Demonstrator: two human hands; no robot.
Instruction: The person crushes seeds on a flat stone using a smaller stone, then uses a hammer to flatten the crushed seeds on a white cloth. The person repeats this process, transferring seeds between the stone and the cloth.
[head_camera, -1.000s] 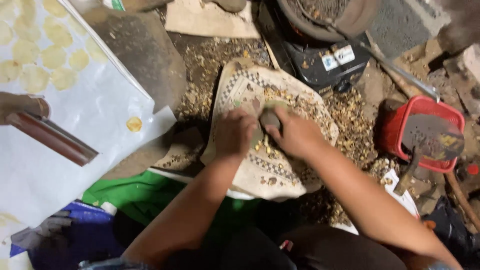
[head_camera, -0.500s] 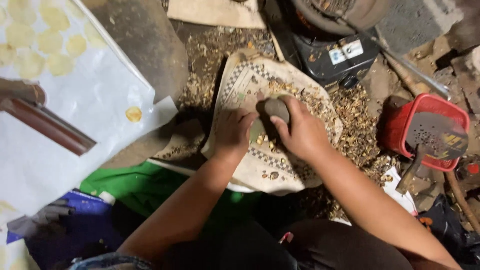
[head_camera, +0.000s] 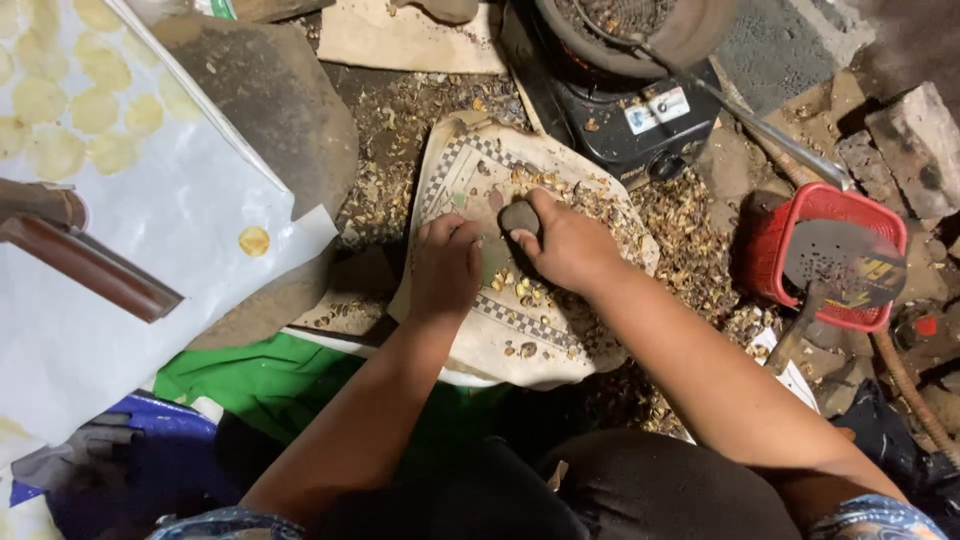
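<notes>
Cream cloth (head_camera: 545, 330) with checkered border, red basket (head_camera: 790, 250), green sheet (head_camera: 270, 380), white paper (head_camera: 120, 300), yellow discs (head_camera: 253, 240)

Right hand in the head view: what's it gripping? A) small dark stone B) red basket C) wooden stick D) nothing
A: the right hand is closed around a small dark stone over the patterned tile, while the red basket sits apart to the side.

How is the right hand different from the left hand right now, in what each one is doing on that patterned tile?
The right hand grips a dark rounded stone; the left hand holds nothing. The left hand lies palm down with its fingers pressing on the patterned tile; the right hand is curled into a fist around the stone. The right hand sits slightly farther up the tile than the left. Both are bare and work among the scattered nut shells.
</notes>
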